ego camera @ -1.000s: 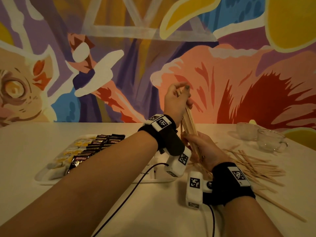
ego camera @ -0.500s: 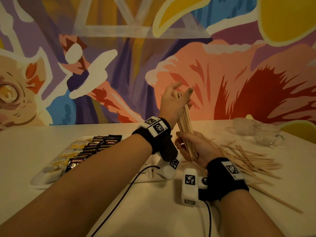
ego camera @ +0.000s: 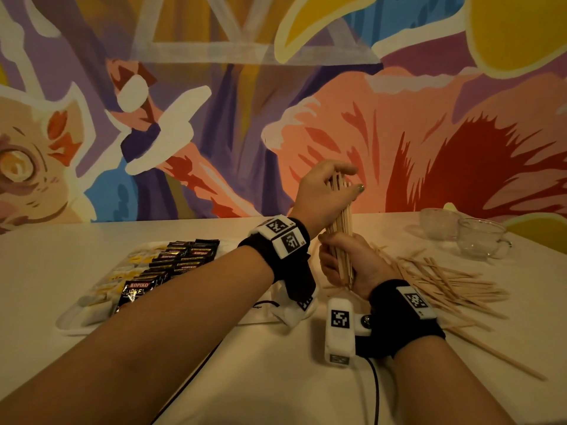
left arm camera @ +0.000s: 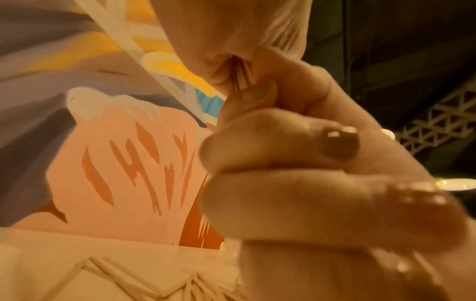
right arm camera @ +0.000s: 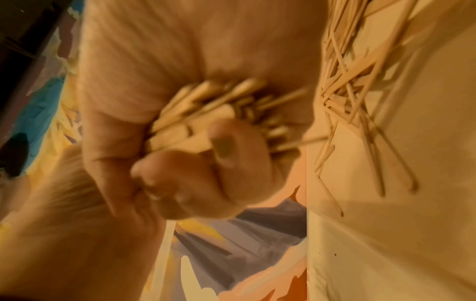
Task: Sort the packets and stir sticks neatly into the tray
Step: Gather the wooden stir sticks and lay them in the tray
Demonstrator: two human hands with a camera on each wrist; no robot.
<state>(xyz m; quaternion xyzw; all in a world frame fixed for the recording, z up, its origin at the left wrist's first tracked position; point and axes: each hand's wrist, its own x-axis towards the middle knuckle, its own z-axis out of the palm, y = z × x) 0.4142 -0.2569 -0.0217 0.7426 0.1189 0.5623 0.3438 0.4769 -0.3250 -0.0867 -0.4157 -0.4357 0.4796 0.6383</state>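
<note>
A bundle of wooden stir sticks [ego camera: 342, 222] stands upright above the table's middle. My right hand [ego camera: 329, 256] grips its lower half in a fist; the right wrist view shows the stick ends [right arm camera: 213, 118] poking out of the fist. My left hand [ego camera: 352, 179] is curled over the bundle's top ends, and a few stick tips [left arm camera: 240, 78] show between palm and thumb. The white tray [ego camera: 73, 325] lies to the left with rows of black packets [ego camera: 171, 265] and pale yellow and white ones beside them. My left forearm hides the tray's right part.
A loose heap of stir sticks [ego camera: 445, 280] is spread on the table right of my hands, with one stray stick [ego camera: 503, 357] nearer the front. Two clear glass cups [ego camera: 478, 237] stand at the back right. A painted wall rises behind the table.
The fingers of my left hand, spread at the bundle's top before, have curled down over the stick ends. The right hand keeps the same grip on the bundle.
</note>
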